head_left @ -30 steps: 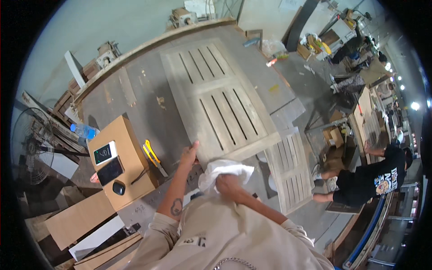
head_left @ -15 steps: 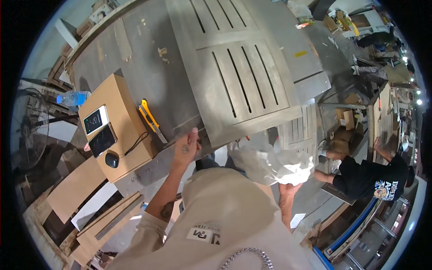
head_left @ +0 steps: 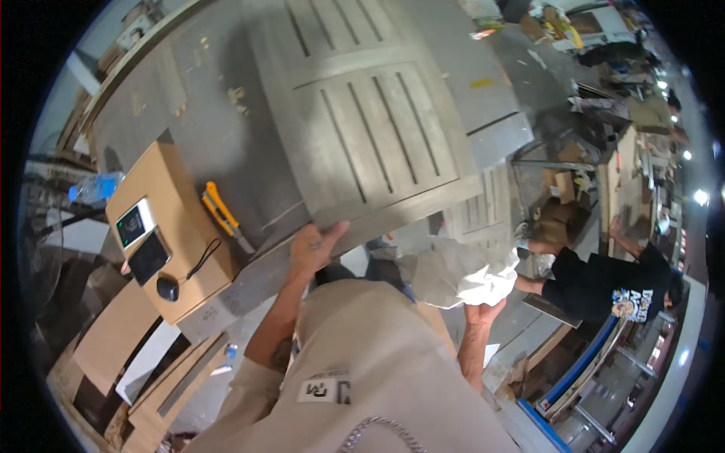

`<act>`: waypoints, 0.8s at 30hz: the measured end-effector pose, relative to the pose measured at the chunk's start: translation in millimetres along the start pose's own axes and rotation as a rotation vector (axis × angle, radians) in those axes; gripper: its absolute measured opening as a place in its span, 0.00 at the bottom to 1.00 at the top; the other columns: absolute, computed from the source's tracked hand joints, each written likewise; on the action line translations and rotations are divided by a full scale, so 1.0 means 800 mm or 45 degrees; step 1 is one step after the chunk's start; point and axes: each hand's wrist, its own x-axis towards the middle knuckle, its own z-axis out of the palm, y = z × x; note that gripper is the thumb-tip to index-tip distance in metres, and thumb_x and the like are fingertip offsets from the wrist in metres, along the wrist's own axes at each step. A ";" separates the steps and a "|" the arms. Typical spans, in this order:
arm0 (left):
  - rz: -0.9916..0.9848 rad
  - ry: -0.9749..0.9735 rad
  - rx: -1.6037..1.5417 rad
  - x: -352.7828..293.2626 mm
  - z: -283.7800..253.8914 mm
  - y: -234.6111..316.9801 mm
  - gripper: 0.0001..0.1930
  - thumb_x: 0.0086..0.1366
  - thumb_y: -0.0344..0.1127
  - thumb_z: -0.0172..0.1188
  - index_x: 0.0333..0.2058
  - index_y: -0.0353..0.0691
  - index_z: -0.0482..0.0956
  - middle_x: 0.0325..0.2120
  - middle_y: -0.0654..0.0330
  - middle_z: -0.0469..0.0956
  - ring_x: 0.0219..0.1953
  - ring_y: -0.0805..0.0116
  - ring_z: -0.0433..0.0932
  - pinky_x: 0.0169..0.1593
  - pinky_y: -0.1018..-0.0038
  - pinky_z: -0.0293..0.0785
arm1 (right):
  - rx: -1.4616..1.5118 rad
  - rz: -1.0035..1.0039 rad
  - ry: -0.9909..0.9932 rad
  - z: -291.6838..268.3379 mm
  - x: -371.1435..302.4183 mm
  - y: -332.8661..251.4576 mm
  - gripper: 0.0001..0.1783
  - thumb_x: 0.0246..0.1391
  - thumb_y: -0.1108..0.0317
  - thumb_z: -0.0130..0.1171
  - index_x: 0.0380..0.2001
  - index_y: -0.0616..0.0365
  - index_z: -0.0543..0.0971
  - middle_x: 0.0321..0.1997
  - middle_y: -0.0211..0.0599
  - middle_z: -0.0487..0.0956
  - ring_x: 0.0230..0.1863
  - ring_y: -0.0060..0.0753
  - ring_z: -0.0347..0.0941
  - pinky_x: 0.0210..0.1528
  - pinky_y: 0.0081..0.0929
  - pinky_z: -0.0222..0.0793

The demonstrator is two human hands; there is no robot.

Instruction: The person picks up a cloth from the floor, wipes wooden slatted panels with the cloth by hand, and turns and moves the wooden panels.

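My right hand (head_left: 485,310) is holding a crumpled white cloth (head_left: 468,275). My left hand (head_left: 317,245) is touching the near left corner of the slotted panel (head_left: 383,136); I can't tell if it's gripping. That panel is lying on the grey table (head_left: 249,158). Pushing too hard could be making it slip.

- 2 slatted panels (head_left: 361,124) up close
- 2 phones (head_left: 134,223)
- 1 yellow box cutter (head_left: 219,207)
- 1 water bottle (head_left: 97,188)
- 1 crumpled white sheet (head_left: 476,273)
- the wearer's 2 hands (head_left: 310,249)
- 1 black gadget (head_left: 168,288) lol
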 end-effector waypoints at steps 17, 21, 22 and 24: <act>0.581 1.386 0.080 0.155 -0.171 0.051 0.12 0.64 0.29 0.52 0.45 0.34 0.74 0.38 0.48 0.78 0.37 0.56 0.80 0.39 0.68 0.76 | -0.588 -1.119 0.181 0.114 0.373 -0.303 0.26 0.50 0.64 0.59 0.52 0.65 0.71 0.59 0.50 0.69 0.60 0.47 0.63 0.65 0.47 0.55; 0.215 1.728 0.425 0.247 -0.205 0.016 0.23 0.68 0.40 0.47 0.59 0.38 0.63 0.60 0.49 0.64 0.62 0.52 0.61 0.63 0.59 0.55 | -0.915 -0.188 0.023 0.193 0.542 -0.052 0.26 0.51 0.63 0.59 0.52 0.65 0.72 0.59 0.50 0.69 0.60 0.47 0.63 0.65 0.47 0.55; 0.210 1.732 0.418 0.264 -0.198 0.023 0.23 0.68 0.40 0.47 0.59 0.38 0.63 0.60 0.49 0.64 0.62 0.52 0.61 0.63 0.59 0.55 | -1.020 -0.132 0.000 0.211 0.564 -0.028 0.26 0.51 0.63 0.59 0.52 0.65 0.72 0.59 0.50 0.69 0.60 0.47 0.63 0.65 0.47 0.55; -0.123 1.728 0.627 0.280 -0.182 0.032 0.25 0.69 0.43 0.44 0.62 0.40 0.59 0.63 0.53 0.58 0.65 0.55 0.55 0.66 0.60 0.48 | -1.201 -0.060 -0.050 0.241 0.597 0.002 0.26 0.51 0.62 0.59 0.52 0.65 0.72 0.59 0.50 0.70 0.60 0.47 0.63 0.65 0.46 0.55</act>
